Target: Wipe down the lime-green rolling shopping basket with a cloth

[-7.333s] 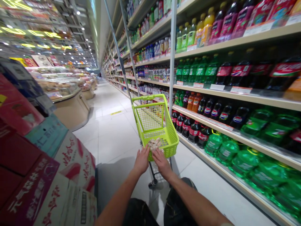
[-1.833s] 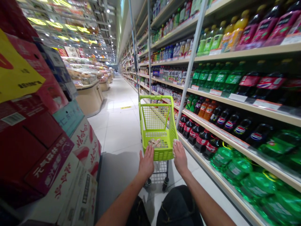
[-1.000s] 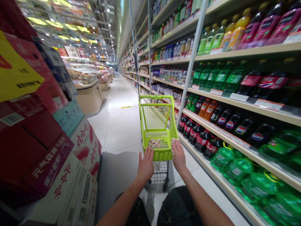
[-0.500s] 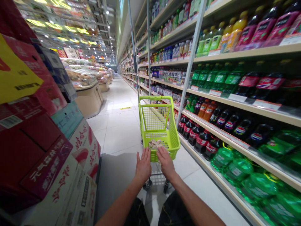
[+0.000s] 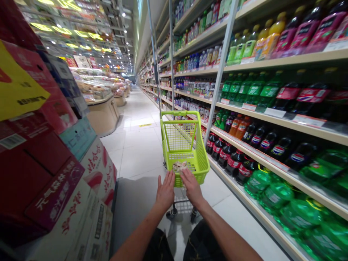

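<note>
A lime-green shopping cart point(image 5: 202, 159) with a plastic basket stands just ahead of me, on a metal frame with dark casters. My left hand point(image 5: 165, 187) is at the near left corner of the basket, fingers stretched out flat and thumb apart. At the near rim to its right is my right hand point(image 5: 192, 185), its fingers extended and lying over the edge. Inside the basket, right by my fingertips, lies a small pale, mottled bundle point(image 5: 178, 166); its kind is too unclear to tell. Neither hand visibly grips anything.
Drink shelves point(image 5: 274, 112) run along the right, with green bottles point(image 5: 274, 194) at the bottom. Stacked drink cartons point(image 5: 54, 174) crowd the left side. Further ahead on the left stands a rounded display counter point(image 5: 102, 114). The tiled aisle point(image 5: 133, 145) stretches away between them.
The cart has shifted very slightly to the right relative to my hands. Both hands keep nearly the same pose at the basket's near rim.
</note>
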Available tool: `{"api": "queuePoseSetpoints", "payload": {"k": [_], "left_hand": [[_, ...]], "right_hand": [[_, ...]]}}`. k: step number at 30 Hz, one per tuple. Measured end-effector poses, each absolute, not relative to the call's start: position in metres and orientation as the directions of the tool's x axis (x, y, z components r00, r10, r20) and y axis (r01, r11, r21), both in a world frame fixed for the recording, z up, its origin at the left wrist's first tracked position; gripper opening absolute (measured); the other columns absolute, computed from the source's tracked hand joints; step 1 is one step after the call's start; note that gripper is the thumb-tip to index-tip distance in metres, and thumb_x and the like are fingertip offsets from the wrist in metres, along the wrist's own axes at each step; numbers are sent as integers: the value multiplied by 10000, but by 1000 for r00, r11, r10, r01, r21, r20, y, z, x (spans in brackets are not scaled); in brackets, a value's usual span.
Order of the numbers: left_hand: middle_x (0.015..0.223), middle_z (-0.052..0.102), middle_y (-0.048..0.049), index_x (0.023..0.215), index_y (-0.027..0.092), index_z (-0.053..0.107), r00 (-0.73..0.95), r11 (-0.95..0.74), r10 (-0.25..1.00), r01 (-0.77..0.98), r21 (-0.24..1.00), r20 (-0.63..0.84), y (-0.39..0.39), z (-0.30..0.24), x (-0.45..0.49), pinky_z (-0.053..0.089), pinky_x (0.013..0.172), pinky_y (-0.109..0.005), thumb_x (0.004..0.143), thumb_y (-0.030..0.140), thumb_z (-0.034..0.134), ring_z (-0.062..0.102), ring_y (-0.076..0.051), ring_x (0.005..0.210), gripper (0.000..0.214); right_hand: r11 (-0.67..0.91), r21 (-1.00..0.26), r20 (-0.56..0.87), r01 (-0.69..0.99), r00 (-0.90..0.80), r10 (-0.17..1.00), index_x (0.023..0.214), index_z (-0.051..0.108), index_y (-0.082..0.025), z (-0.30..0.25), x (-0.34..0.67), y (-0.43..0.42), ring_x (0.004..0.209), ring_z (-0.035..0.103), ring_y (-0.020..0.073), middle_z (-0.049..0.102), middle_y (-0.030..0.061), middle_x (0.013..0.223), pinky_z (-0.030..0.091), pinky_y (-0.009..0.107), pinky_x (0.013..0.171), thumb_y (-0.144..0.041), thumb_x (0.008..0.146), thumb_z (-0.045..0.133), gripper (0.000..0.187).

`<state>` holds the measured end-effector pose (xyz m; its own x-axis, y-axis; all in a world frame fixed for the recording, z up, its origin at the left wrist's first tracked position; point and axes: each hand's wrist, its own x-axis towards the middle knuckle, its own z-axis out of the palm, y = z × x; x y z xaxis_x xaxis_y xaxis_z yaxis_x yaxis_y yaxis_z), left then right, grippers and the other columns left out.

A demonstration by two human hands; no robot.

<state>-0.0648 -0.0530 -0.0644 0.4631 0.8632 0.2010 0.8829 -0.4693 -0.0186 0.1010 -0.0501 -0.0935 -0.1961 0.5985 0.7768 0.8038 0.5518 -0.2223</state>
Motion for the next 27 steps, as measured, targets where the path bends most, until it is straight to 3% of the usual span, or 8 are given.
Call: {"api": "queuePoseSetpoints", "payload": {"k": [4, 10, 15, 17, 21, 27], "left_hand": [[1435, 206, -64, 1357, 127, 223, 466, -473, 861, 881, -13, 204, -53, -63, -65, 72, 1066, -500, 716, 119, 341, 128, -192, 1330, 652], [1432, 213, -85, 1352, 113, 233, 439, -439, 879, 897, -43, 185, -48, -61, -63, 88, 1062, -502, 720, 133, 356, 129, -214, 1329, 644], [1437, 200, -81, 1353, 111, 221, 420, -416, 887, 907, -60, 192, -41, -58, -74, 95, 1060, -505, 736, 134, 337, 132, -208, 1328, 629], [1438, 193, -89, 1355, 106, 214, 424, -417, 889, 906, -75, 173, -40, -57, -75, 102, 1060, -499, 740, 150, 345, 121, -213, 1330, 630], [1444, 171, -91, 1353, 106, 216, 443, -435, 886, 896, -87, 138, -37, -53, -77, 93, 1058, -499, 755, 165, 336, 98, -209, 1333, 612], [1443, 171, -114, 1340, 94, 243, 494, -488, 865, 869, -84, 91, -27, -41, -76, 84, 1055, -510, 721, 137, 358, 85, -215, 1335, 631]], "right_hand": [[368, -310, 794, 877, 26, 607, 1193, 506, -163, -87, 113, -44, 1297, 236, 196, 463, 119, 1287, 332, 481, 1004, -23, 789, 348, 456], [565, -157, 778, 810, -251, 576, 1156, 537, -167, -92, 93, -46, 1286, 266, 183, 520, 98, 1236, 383, 441, 975, -29, 794, 356, 427], [364, -295, 789, 884, 10, 615, 1178, 518, -137, -87, 115, -41, 1298, 233, 197, 482, 142, 1265, 349, 477, 991, -11, 783, 354, 446], [400, -294, 782, 868, -22, 623, 1174, 525, -150, -87, 109, -41, 1296, 238, 191, 486, 124, 1266, 345, 467, 999, 4, 770, 350, 466], [605, -235, 747, 761, -257, 613, 1179, 524, -166, -89, 82, -42, 1287, 266, 173, 499, 98, 1259, 356, 430, 1001, -8, 764, 372, 469], [488, -348, 760, 801, -64, 647, 1227, 480, -181, -92, 103, -38, 1272, 299, 190, 464, 107, 1288, 359, 450, 998, -23, 786, 364, 483]]}}
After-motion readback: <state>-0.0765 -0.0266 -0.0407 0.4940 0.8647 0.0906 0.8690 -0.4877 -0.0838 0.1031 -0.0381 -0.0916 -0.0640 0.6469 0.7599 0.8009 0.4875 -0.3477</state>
